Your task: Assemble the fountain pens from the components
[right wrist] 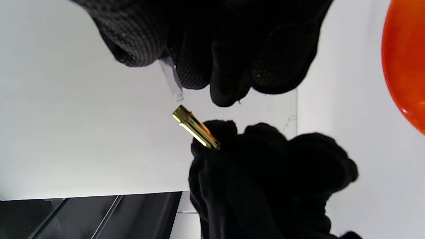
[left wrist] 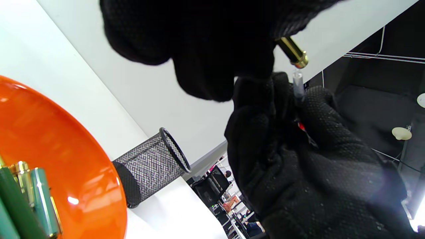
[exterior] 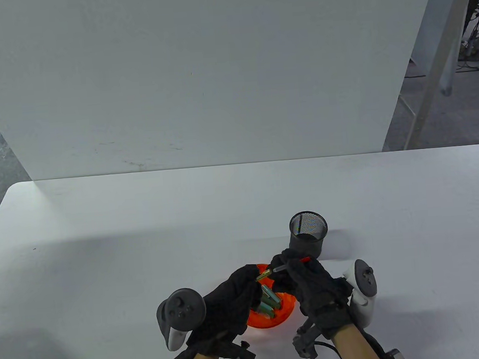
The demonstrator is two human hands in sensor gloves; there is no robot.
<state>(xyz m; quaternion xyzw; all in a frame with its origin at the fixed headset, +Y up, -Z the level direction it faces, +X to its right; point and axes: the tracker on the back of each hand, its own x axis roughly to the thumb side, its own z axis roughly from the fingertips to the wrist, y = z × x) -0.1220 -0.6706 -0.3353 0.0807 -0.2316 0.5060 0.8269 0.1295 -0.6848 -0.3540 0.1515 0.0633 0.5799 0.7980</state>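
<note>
Both hands work just above the orange bowl (exterior: 281, 317) at the near edge of the white table (exterior: 105, 260). My left hand (exterior: 228, 302) pinches a gold pen section (exterior: 263, 274) between its fingertips, open end pointing right. My right hand (exterior: 310, 283) pinches a clear ink converter with a red end (exterior: 291, 265), its clear tip aimed left at the gold section. In the right wrist view the two parts are close but apart, with a small gap between tip and opening. Green pen barrels (exterior: 270, 302) with gold trim lie in the bowl. One black mesh pen cup (exterior: 309, 235) stands upright just beyond my right hand.
</note>
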